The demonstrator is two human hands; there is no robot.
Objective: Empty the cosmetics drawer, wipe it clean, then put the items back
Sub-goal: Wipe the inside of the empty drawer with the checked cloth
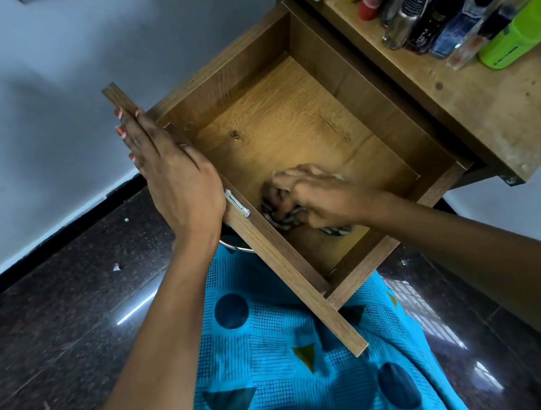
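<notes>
Head view: the left hand (176, 181) is pressing straight fingers (140, 135) flat against the drawer (286, 109) front to steady it. The right hand (315, 196) is clutching a bunched cloth (275, 218), scrubbing the bare floor. Bottles (442, 13) are waiting on the surface (486, 108).

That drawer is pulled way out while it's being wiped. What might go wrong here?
The drawer is pulled far out; hard scrubbing with the cloth in the right hand may tip it, though the left hand rests on its front.
The bottles crowd the tabletop edge beside it; a jolt might topple one into the drawer.
</notes>
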